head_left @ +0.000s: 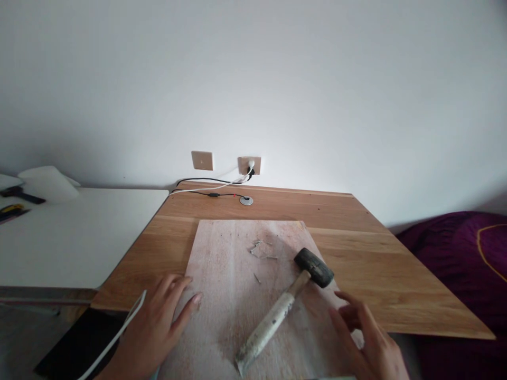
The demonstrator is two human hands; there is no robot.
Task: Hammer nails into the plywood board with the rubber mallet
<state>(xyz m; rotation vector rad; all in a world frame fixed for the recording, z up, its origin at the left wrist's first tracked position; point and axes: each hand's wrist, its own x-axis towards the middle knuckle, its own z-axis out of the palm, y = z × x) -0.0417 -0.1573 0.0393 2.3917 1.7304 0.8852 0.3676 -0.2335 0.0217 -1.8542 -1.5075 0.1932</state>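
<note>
On the wooden table [380, 279]: seeing a pale board [222, 295] laid flat, running out of view at the bottom of the frame. Seeing a mallet [292, 294] lying slantwise across it, black head [314, 267] toward the far right at the board's right edge, handle [263, 334] angled back toward the near middle. Lying free, held by neither hand. Also seeing a loose cluster of nails [269, 257] on the farther part of the board, plus a single nail [257, 278] just nearer. Noting several dark dots [246, 235] in a row along the far edge; can't tell holes from nail heads.

Seeing the left hand [160, 314] with fingers spread, thumb apart from index, at the board's left edge. Seeing the right hand [368, 335] half curled by the right edge, near the mallet head; can't tell whether pinching the board or just hovering.

Reading the step as steadying or squaring the board, tool and nails parked. For the next move, would want left hand bracing the board, right hand off the edge and onto a nail or the handle. Can't say which. Would avoid tilting: likely to roll the nails.
</note>
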